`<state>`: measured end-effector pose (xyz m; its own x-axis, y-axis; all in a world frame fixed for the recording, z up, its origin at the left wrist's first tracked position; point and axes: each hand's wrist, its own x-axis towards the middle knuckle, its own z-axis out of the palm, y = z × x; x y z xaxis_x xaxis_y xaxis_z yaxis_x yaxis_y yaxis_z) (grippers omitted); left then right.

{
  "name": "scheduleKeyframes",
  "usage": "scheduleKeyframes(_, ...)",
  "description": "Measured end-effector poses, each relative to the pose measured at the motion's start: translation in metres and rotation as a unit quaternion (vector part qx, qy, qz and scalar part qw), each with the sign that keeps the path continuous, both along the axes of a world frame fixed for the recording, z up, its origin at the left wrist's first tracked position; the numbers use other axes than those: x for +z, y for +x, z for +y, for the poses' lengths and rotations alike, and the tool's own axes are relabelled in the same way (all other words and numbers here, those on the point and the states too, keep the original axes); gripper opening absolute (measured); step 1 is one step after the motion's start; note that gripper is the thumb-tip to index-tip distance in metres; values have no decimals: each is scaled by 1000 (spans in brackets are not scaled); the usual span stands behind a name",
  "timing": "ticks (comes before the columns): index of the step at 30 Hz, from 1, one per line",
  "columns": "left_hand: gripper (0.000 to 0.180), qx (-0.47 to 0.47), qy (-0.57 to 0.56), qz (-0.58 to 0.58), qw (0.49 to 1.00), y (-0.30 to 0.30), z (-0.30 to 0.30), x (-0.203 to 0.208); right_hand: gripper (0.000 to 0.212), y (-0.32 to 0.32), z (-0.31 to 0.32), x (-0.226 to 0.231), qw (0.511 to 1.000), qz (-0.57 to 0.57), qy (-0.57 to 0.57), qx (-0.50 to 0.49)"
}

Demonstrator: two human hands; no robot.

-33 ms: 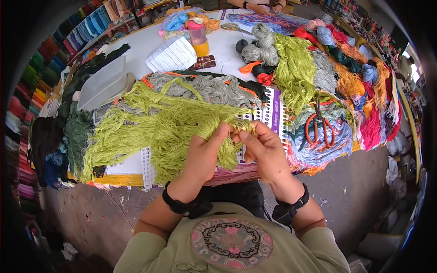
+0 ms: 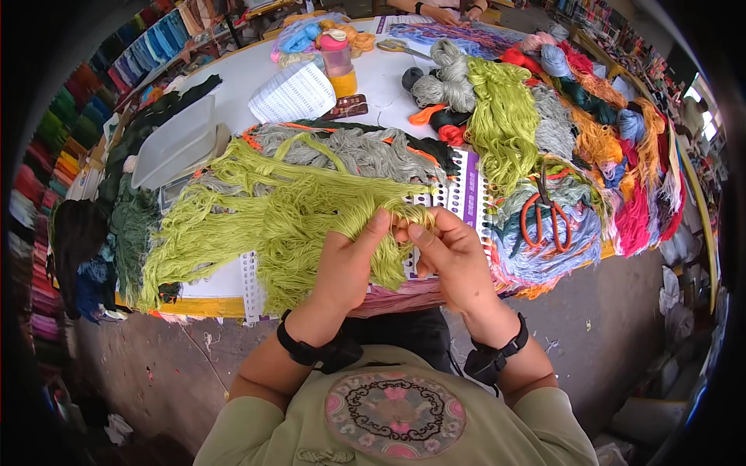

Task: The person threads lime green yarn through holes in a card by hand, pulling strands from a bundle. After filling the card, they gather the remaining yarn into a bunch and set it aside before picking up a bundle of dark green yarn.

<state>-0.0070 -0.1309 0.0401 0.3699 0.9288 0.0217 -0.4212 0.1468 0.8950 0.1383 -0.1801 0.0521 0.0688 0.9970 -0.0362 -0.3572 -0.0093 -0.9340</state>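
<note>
Lime-green embroidery thread (image 2: 233, 221) spreads in a thick loose layer over the near side of the table. My left hand (image 2: 351, 260) is closed on a looped bunch of it. Close by on the right, my right hand (image 2: 453, 256) pinches the end of the same bunch between thumb and fingers. The fingertips of both hands almost meet, and the strands between them are partly hidden. Beneath the thread lies a white and purple card with punched holes (image 2: 468, 182). Grey thread (image 2: 350, 146) with an orange strand lies just beyond the green.
Orange-handled scissors (image 2: 546, 221) rest on pale blue thread at right. Beyond are another green hank (image 2: 501, 116), many coloured skeins, a clear plastic tray (image 2: 177, 147), a printed paper sheet (image 2: 291, 95) and a pink-lidded bottle (image 2: 336, 58). Another person's hands (image 2: 447, 14) work across the table.
</note>
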Motion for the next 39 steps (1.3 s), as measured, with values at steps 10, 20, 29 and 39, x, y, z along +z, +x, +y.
scheduleKeyframes(10, 32, -97, -3, -3, 995, 0, 1, 3, 21, 7, -6, -2, 992, -116, 15, 54)
scheduleKeyframes(20, 28, -55, -31, -68, 996, 3, 0, 10, 27, 6, -3, -4, 994, -75, 66, -38)
scheduleKeyframes(29, 31, -52, 37, -39, 997, 4, -2, 6, 19, 1, 1, -9, 999, 8, 27, -22)
scheduleKeyframes(39, 29, -33, 4, -46, 998, 4, -2, 7, 13, 4, 1, -10, 990, 134, 24, -32)
